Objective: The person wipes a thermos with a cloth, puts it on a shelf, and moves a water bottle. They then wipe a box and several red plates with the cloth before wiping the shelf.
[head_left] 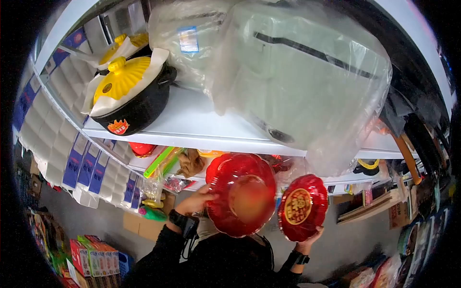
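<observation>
My left hand (194, 200), with a black watch on the wrist, grips the left rim of a large red translucent plate (240, 192) held up before the lower shelf. My right hand (312, 237) supports from below a smaller red plate (301, 207) with a gold emblem in its middle. The two plates are side by side and almost touch. My black sleeves rise from the bottom of the view.
The white upper shelf (192, 125) carries a black pot with a yellow lid (129, 91) and a big pale appliance in a plastic bag (297, 72). The lower shelf behind the plates holds small packaged goods (165, 161). Blue-and-white boxes (91, 165) line the left. Colourful cartons (93, 259) stand on the floor.
</observation>
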